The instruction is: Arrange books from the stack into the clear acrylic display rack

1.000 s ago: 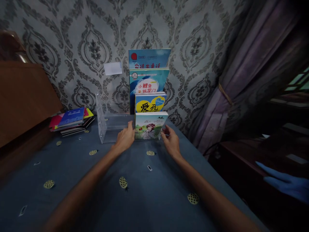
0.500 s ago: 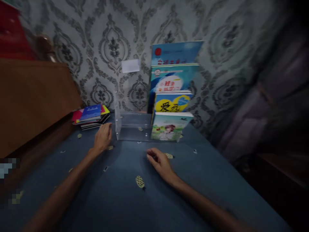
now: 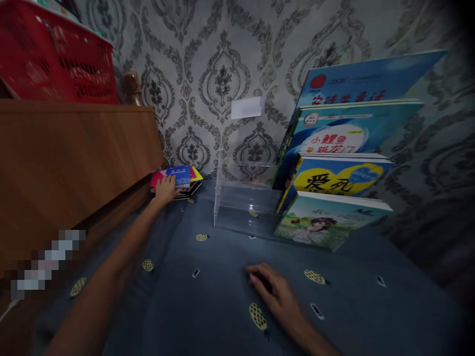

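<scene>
At the back left, my left hand (image 3: 166, 189) reaches onto a low stack of thin books, its fingers spread over the blue book (image 3: 178, 176) on top. Its thumb lies along the near edge of that stack. Pink and yellow covers stick out beneath the blue one. My right hand (image 3: 276, 291) rests over the cloth in front, fingers loosely curved and apart from the thumb, holding nothing. Beyond it stands a clear acrylic rack (image 3: 217, 198). Several books lean upright in tiers on its right side, with a green picture-cover book (image 3: 315, 220) in front.
A dark blue cloth (image 3: 218, 306) with pineapple prints covers the table. On the left, a wooden cabinet (image 3: 74, 163) carries a red basket (image 3: 77, 69). A white label (image 3: 246, 108) shows against the patterned wall behind the rack. A blurred-out strip (image 3: 48, 264) lies at left.
My left hand has moved from beside the rack onto the stack of books. The view has turned left and come closer, and the rack now appears larger. My right hand stays empty.
</scene>
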The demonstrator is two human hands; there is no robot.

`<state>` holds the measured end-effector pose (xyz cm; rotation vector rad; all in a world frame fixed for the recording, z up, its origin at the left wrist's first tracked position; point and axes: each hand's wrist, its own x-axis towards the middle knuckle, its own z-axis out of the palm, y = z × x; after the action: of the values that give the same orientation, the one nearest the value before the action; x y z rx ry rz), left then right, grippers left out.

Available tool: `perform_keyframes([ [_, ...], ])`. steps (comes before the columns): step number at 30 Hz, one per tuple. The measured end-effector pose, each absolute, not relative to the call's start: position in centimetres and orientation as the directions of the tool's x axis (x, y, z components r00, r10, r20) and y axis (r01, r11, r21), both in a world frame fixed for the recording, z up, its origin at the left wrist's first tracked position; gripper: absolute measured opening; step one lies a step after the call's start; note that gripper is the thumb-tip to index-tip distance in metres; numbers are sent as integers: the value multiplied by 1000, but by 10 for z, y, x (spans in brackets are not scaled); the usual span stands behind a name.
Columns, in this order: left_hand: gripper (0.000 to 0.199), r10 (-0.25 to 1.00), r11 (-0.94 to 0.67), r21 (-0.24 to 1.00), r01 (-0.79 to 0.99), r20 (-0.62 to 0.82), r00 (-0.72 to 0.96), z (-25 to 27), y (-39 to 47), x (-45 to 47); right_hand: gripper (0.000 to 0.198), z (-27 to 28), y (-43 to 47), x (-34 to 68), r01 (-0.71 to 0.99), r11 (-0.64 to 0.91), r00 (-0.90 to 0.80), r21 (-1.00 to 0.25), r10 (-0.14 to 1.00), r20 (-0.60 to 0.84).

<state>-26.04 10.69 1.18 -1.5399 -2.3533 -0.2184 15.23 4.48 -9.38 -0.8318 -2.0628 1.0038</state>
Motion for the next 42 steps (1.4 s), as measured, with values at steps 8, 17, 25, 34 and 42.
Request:
perform_keyframes([
  [8, 62, 883, 423, -18, 906, 234, -407, 4, 132, -272, 28, -89, 44, 152, 264, 489, -563, -832, 778, 279],
  [17, 45, 909, 379, -101, 920, 224, -350, 15, 114, -275, 30, -88, 43, 152, 252, 495, -575, -832, 768, 283],
  [25, 41, 935, 334, -215, 917, 201, -293, 25, 77, -251, 31, -89, 43, 152, 261, 525, -579, -810, 757, 304],
  [34, 34, 985, 159, -285, 945, -16, -170, -26, -5, -162, 28, -85, 41, 151, 240, 522, -584, -819, 751, 308],
  [42, 39, 974, -164, -201, 966, -190, 126, -31, -79, -81, 29, -86, 38, 151, 255, 520, -568, -815, 763, 309],
])
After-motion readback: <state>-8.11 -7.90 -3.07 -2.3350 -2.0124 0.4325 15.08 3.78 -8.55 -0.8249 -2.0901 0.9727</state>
